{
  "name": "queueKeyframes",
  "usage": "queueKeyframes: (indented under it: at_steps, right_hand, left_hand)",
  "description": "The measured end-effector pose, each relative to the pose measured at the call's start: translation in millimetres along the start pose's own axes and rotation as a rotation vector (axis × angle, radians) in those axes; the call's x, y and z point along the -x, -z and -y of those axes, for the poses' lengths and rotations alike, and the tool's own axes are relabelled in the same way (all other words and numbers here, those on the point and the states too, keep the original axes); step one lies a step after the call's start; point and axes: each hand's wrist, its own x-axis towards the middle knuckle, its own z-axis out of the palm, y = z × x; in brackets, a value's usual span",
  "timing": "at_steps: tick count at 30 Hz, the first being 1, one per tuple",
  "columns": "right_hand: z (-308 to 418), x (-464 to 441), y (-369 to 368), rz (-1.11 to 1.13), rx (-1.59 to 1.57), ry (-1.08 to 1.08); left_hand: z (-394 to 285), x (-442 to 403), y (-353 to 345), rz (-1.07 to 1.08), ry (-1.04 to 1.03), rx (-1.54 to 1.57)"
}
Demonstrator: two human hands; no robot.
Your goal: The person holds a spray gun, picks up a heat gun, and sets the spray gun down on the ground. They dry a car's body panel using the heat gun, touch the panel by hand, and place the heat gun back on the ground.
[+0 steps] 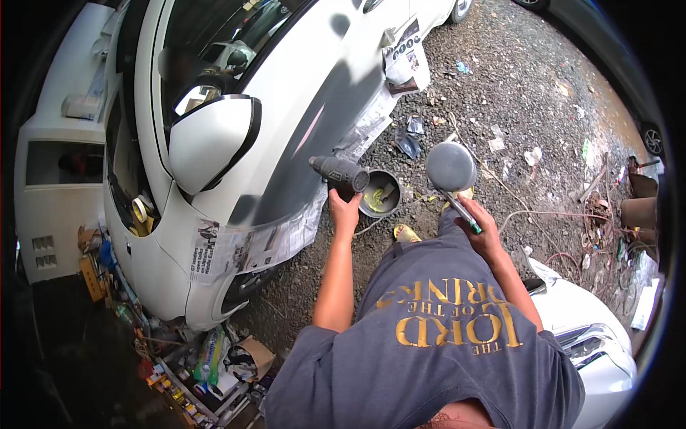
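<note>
My left hand (345,211) is wrapped round the grip of a dark heat gun or drill-like tool (340,174), whose nozzle points left at the grey-patched door of a white car (286,107). My right hand (482,227) holds a green and silver handle (466,212) that runs up to a round grey disc-shaped head (451,167). Between the two tools, on the ground, stands a dark round bucket (381,194) with yellow-green stuff inside. Newspaper (264,239) is taped along the car's lower edge.
The car's side mirror (211,143) juts out at the left. Gravel (514,93) with scattered litter covers the ground. A hose or cord (536,212) runs across at the right. Tools and boxes (214,372) lie at the lower left, and a white bumper (589,329) at the lower right.
</note>
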Motion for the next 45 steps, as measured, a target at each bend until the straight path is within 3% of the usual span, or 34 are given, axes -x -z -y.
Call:
queueKeyframes:
  at_steps: [5,16,23,30,37,45]
  right_hand:
    - [1.0,0.2,-1.5,0.008,0.005,0.017]
    - [5.1,11.4,-0.9,-0.027,0.004,-0.031]
    - [4.9,12.8,-1.8,-0.035,0.013,-0.029]
    - [5.8,7.3,-5.4,-0.002,0.025,-0.005]
    - [3.2,7.4,-4.5,-0.004,0.025,-0.005]
    - [4.0,10.9,4.5,-0.053,-0.003,-0.036]
  left_hand:
    - [-1.0,19.2,17.4,-0.001,0.067,0.049]
    - [-22.1,-20.5,-19.5,0.095,-0.117,0.030]
    - [-20.6,-12.7,-24.8,0.041,-0.162,0.072]
    - [15.4,13.4,0.6,-0.097,-0.073,0.032]
    - [9.4,16.5,14.2,-0.028,-0.010,0.057]
    - [-40.6,-19.7,-23.9,0.102,-0.124,0.113]
